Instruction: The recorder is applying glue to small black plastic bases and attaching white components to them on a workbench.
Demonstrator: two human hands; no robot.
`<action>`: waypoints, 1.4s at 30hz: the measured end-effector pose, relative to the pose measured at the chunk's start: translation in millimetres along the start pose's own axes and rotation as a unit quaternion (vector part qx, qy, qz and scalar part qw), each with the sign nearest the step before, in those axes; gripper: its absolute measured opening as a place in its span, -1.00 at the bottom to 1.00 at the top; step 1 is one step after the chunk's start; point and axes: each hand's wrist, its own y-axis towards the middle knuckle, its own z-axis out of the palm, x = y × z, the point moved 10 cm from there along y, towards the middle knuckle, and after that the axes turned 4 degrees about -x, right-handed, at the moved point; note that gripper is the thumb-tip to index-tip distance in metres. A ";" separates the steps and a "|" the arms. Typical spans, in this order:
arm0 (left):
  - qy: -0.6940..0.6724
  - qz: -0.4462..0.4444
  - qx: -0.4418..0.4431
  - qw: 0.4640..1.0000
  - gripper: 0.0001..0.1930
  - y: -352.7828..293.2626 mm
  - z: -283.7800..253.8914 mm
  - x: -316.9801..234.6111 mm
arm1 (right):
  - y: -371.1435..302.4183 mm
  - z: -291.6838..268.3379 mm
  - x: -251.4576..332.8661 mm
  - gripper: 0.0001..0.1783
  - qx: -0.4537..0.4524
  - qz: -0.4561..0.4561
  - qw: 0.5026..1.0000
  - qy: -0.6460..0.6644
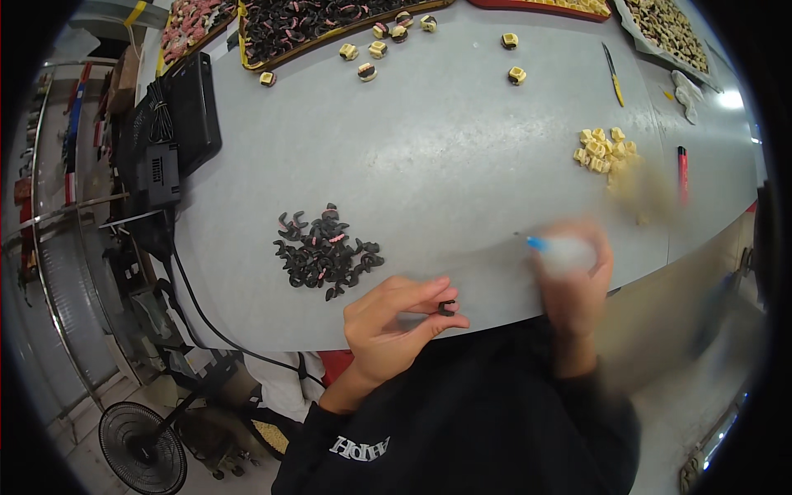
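Between the thumb and fingers of my left hand (pixel 400 318) is a small black curved piece (pixel 447 308), held over the table's near edge. My right hand (pixel 577 289), smeared by motion, is wrapped round a whitish squeeze bottle (pixel 569 254) with a blue collar and a thin tip pointing left. A pile of black curved pieces (pixel 318 256), a few with pink parts, lies left of my left hand. Beyond my right hand is a heap of small pale yellow pieces (pixel 605 151). A blurred yellowish shape (pixel 643 191) beside that heap cannot be made out.
Trays of black-and-pink pieces (pixel 289 33), pink pieces (pixel 194 29), yellow pieces (pixel 569 7) and dark-and-cream pieces (pixel 668 37) line the far edge. Several yellow-and-black assembled pieces (pixel 367 73) stand nearby. A black device (pixel 194 111) with cables is at left; a knife (pixel 613 74) and red marker (pixel 683 175) are right.
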 end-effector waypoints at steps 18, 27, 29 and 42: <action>0.073 0.060 -0.006 0.995 -0.55 1.1 5.8 -8.6 | -5.0 19.6 6.9 -0.53 0.014 -0.046 0.994 -0.097; 0.101 0.098 -0.014 0.990 -0.57 1.2 8.8 -14.5 | -5.6 25.4 3.2 -0.58 0.041 -0.026 0.993 -0.105; 0.104 0.105 -0.012 0.989 -0.57 2.7 9.2 -15.6 | -5.5 25.9 2.9 -0.60 0.042 -0.026 0.994 -0.100; 0.129 0.100 0.007 0.987 -0.47 2.3 11.3 -15.6 | -5.5 27.0 2.7 -0.63 0.044 -0.023 0.993 -0.105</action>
